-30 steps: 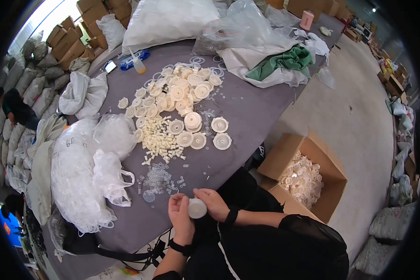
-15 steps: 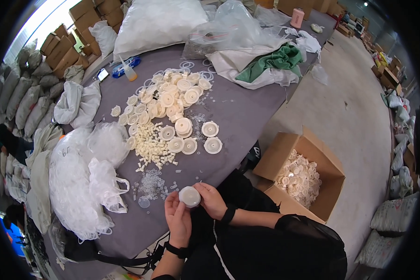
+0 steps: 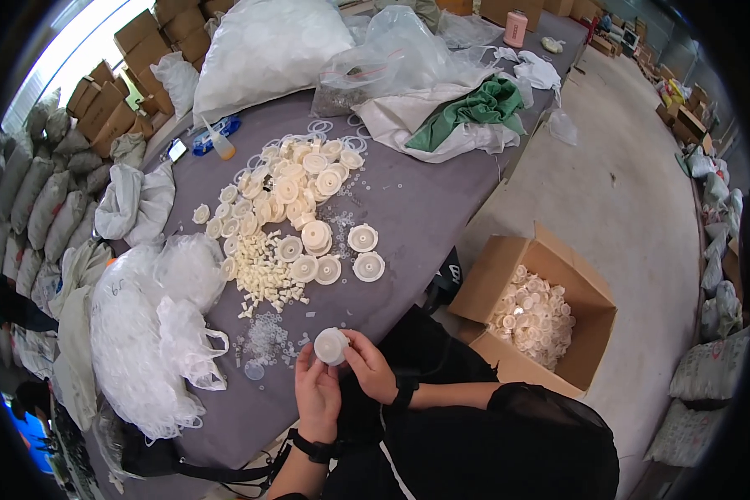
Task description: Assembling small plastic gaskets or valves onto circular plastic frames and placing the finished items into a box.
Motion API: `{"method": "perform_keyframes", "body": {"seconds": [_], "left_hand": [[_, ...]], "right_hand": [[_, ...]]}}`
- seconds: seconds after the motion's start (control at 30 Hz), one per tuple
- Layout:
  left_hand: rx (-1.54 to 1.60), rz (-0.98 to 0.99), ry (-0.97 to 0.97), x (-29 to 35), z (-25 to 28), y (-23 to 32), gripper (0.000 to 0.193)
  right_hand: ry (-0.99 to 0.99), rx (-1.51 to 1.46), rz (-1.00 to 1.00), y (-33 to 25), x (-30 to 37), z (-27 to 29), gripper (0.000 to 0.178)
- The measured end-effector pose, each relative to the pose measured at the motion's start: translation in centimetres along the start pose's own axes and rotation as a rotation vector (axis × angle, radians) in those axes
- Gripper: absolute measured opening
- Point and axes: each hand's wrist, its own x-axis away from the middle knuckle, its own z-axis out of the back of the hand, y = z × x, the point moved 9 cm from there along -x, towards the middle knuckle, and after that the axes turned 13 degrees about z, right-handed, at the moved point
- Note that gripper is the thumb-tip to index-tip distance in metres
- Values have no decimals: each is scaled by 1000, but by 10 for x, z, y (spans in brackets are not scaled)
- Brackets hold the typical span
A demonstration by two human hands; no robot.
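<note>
A round, whitish plastic cap [image 3: 331, 346] is held over the near edge of the table. My left hand [image 3: 317, 393] closes on its lower left side with the fingertips. At its right rim, the fingers of my right hand [image 3: 370, 367] pinch it. Just left of the hands lies a scatter of tiny clear rings [image 3: 267, 337] with a clear disc [image 3: 254, 370] beside them. Beyond are a heap of small cream plastic pegs [image 3: 267, 271] and a larger pile of cream round caps [image 3: 287, 187]. Two caps [image 3: 363, 238] sit apart on the right side.
A cardboard box [image 3: 550, 312] holding many cream parts stands on the floor at the right. Clear bags [image 3: 146, 333] of white rings cover the table's left side. White sacking with green cloth [image 3: 467, 115] and a dropper bottle [image 3: 221, 143] lie farther back.
The cap has risen slightly and moved a little left between my hands, and it is now tilted. My right hand has shifted slightly left. The whole view has shifted a little.
</note>
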Motion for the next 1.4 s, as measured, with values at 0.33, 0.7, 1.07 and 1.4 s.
{"method": "perform_keyframes", "body": {"seconds": [0.33,0.7,1.07,1.4], "left_hand": [[-287,25,-184,-37,-73,-16,20],[-1718,-934,161,-76,-100,88,26],[-1673,-1162,242,-68,-97,103,13],[-656,-99,97,-33,-10,79,18]], "right_hand": [[229,-123,179,-11,-7,70,31],[1186,-119,242,-21,153,427,14],[958,-47,0,-21,75,333,25],[-107,-269,-347,22,-37,16,30]]}}
